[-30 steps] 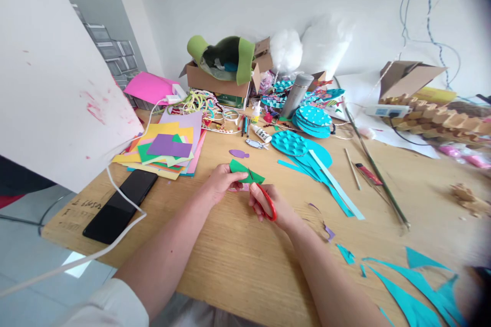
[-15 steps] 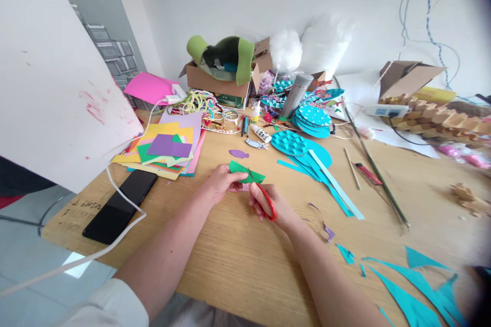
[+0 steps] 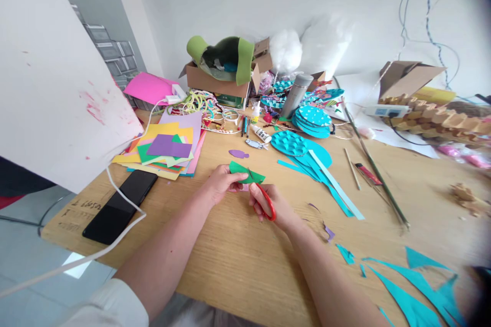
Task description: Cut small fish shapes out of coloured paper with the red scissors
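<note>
My left hand (image 3: 223, 182) pinches the left end of a small green paper (image 3: 240, 169) above the middle of the table. My right hand (image 3: 270, 205) is closed on the red handles of a pair of scissors (image 3: 271, 209), whose dark blades lie at the green paper. Part of a pink piece (image 3: 241, 188) shows beneath the paper, between my hands. Just beyond them a purple fish-shaped cutout (image 3: 238, 154) lies flat on the table, and a fish cutout with dark outlines (image 3: 255, 144) lies behind it.
Coloured papers (image 3: 169, 146) and a black phone (image 3: 120, 207) with a white cable lie left. Blue ovals and strips (image 3: 337, 184), a long stick (image 3: 376, 179) and blue scraps (image 3: 406, 286) lie right. A grey flask (image 3: 297, 94), glue bottle (image 3: 262, 134) and box (image 3: 215, 82) stand or lie behind.
</note>
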Demonstrator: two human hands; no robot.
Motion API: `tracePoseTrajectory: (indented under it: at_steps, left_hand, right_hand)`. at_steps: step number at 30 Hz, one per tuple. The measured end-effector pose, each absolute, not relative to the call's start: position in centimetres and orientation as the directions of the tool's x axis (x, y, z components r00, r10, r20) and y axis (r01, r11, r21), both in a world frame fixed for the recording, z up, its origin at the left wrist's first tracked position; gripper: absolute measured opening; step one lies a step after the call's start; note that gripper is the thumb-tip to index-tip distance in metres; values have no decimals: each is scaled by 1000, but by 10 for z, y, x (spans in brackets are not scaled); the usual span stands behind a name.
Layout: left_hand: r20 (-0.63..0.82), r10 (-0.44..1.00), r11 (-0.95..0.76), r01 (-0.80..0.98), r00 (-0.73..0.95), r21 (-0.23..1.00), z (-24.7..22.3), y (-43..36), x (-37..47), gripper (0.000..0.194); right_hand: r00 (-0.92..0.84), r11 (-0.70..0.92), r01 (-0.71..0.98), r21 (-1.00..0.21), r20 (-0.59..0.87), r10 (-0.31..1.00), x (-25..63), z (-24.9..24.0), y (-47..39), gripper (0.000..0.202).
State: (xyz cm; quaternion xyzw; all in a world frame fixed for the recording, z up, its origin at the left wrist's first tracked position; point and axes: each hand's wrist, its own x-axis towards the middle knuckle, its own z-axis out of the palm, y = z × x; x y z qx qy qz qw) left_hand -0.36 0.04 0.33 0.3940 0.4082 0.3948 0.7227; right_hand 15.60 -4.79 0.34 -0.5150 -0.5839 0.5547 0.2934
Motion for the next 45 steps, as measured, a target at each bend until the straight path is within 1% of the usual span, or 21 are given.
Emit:
tracePoseTrajectory:
  at_steps: [15, 32, 41, 45]
  left_hand:
    - [-279, 894, 369, -224, 350, 902, 4, 1, -4, 29]
    - [-270, 898, 365, -248, 347, 897, 1, 1, -3, 32]
    - [-262, 906, 353, -252, 332, 901, 1, 1, -2, 31]
    - [-248, 904, 346, -255, 350, 903, 1, 2, -3, 29]
  right_hand:
    - [-295, -163, 279, -946, -246, 923, 157, 4, -47, 59]
    - [-273, -177, 279, -944, -255, 928, 156, 5, -47, 58]
    - [-280, -157, 291, -944, -241, 929, 155, 8, -48, 59]
    - [-292, -164, 287, -944, -249, 923, 156, 7, -48, 60]
